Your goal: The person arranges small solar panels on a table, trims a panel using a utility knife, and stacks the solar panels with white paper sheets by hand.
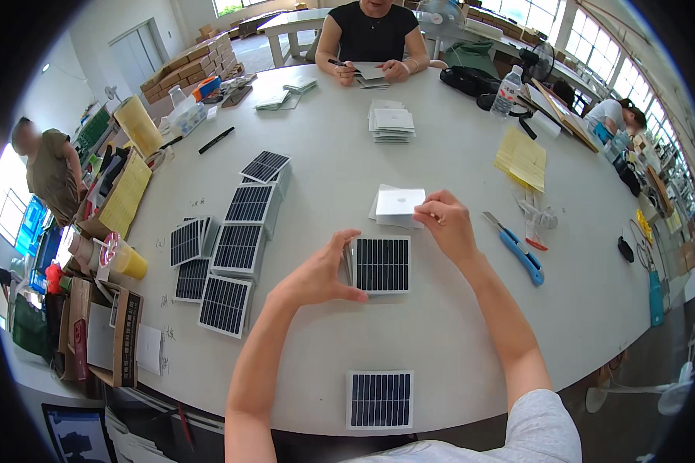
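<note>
My left hand (316,272) grips the left edge of a small stack of dark square solar panels (381,264) lying on the white table (440,347). My right hand (448,224) pinches a white square panel (400,201), held face down above a short pile of white squares (384,218). To the left lie several more dark panels in stacks (239,247). A single dark panel (379,399) sits near the front edge.
A blue utility knife (521,255) lies right of my right hand. Yellow papers (521,158), a water bottle (506,92) and another white stack (392,122) sit farther back. A person in black (371,35) works across the table. Boxes crowd the left side (116,193).
</note>
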Demonstrator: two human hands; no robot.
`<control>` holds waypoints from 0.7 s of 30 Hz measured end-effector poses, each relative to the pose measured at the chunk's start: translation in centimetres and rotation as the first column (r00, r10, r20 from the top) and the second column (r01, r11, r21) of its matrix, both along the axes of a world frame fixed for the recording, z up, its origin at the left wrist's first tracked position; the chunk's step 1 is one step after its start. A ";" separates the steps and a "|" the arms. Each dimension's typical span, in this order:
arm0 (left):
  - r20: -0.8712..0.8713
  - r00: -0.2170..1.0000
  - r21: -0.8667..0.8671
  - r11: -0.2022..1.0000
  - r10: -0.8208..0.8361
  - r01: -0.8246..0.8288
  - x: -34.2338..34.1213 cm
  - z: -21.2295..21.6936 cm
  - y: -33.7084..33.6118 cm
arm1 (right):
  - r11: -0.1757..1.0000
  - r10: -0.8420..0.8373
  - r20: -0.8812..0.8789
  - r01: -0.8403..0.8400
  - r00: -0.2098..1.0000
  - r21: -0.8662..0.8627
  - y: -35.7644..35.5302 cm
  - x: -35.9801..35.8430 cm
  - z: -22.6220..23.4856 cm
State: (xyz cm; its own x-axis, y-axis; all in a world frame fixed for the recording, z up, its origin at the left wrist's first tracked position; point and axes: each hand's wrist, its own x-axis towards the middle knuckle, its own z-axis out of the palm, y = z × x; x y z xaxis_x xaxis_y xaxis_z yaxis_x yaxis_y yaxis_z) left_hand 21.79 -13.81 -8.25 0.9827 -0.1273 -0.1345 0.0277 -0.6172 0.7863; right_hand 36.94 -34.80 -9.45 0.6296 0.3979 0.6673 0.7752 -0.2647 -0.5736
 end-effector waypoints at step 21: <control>0.116 0.990 -0.006 0.997 0.079 -0.079 -0.8 -0.3 0.0 | 0.955 0.208 -0.780 -0.293 0.590 0.033 -0.2 -1.5 3.2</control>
State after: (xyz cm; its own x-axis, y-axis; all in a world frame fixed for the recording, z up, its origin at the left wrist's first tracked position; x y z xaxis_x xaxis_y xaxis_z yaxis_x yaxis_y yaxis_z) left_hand 20.98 -13.79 -8.52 0.9986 -0.0486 -0.0187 -0.0152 -0.6159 0.7877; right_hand 35.42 -34.98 -6.28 0.7568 0.6508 -0.0615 0.1034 -0.2120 -0.9718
